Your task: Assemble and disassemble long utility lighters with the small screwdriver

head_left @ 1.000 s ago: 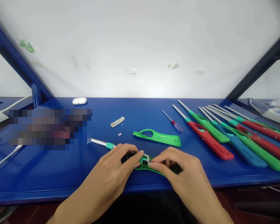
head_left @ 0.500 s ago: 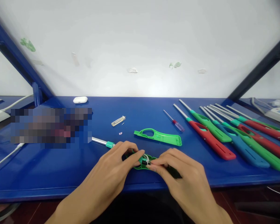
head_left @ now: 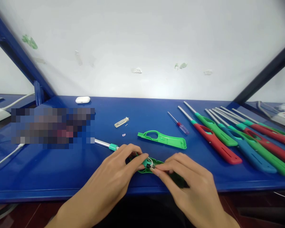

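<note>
An opened gas lighter lies near the front edge of the blue table, its green shell half showing between my hands. Its metal tube points left past a teal collar. My left hand is closed around the shell, thumb and fingers at the teal trigger. Between thumb and forefinger, my right hand pinches a small black part beside a looped white wire. The fingers hide part of the inside. Just beyond my hands rests the loose green shell cover, inner side up.
Several assembled lighters in red, green and blue lie on the right. A screwdriver is left of them. Farther back are a clear fuel tank, small bits and a white case. A pixelated area covers the left.
The whole view has shifted slightly. Both hands keep their hold, with the right fingertips still at the black part.
</note>
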### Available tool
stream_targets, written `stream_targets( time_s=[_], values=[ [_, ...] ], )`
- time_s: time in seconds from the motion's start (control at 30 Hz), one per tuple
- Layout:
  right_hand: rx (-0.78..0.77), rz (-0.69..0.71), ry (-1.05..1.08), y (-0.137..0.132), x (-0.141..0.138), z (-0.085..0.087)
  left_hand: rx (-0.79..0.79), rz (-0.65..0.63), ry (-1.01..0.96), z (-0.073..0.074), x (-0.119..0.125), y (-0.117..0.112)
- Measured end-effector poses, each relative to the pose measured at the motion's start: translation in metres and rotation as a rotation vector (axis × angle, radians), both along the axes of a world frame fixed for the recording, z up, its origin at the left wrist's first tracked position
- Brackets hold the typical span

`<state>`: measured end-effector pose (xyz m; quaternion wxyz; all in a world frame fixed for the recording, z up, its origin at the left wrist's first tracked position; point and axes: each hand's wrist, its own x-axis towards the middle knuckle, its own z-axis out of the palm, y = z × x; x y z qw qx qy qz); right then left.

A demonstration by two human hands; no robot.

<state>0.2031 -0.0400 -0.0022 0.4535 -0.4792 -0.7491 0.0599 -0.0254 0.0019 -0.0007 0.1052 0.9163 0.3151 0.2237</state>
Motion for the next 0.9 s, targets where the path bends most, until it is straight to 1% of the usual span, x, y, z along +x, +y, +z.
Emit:
stream_targets(
  time_s=[0.17, 0.27, 0.33, 0.43, 0.5, 0.6, 0.77, 0.9],
  values=[
    [-0.023, 0.015, 0.022, 0.002, 0.0, 0.001, -0.002, -0.013, -0.009, 0.0, 0.0, 0.001],
    [-0.001, 0.028, 0.0, 0.002, 0.001, 0.0, -0.015, -0.016, -0.012, 0.0, 0.001, 0.0],
    [0.044, 0.025, -0.06, 0.0, 0.003, -0.002, -0.022, -0.01, -0.011, -0.001, 0.001, 0.0],
    [0.132, 0.01, -0.207, -0.006, 0.007, -0.005, -0.01, -0.003, -0.012, -0.002, 0.002, 0.0],
    [0.178, 0.009, -0.289, -0.01, 0.008, -0.007, 0.018, -0.014, -0.033, -0.003, 0.001, 0.001],
    [0.213, -0.008, -0.352, -0.013, 0.008, -0.009, 0.049, -0.048, -0.06, -0.002, 0.0, 0.002],
    [0.222, -0.011, -0.359, -0.011, 0.012, -0.007, 0.061, -0.079, -0.071, 0.004, 0.003, 0.003],
    [0.146, -0.014, -0.29, -0.008, 0.02, -0.007, 0.122, -0.068, -0.037, 0.007, 0.007, 0.003]
  ],
)
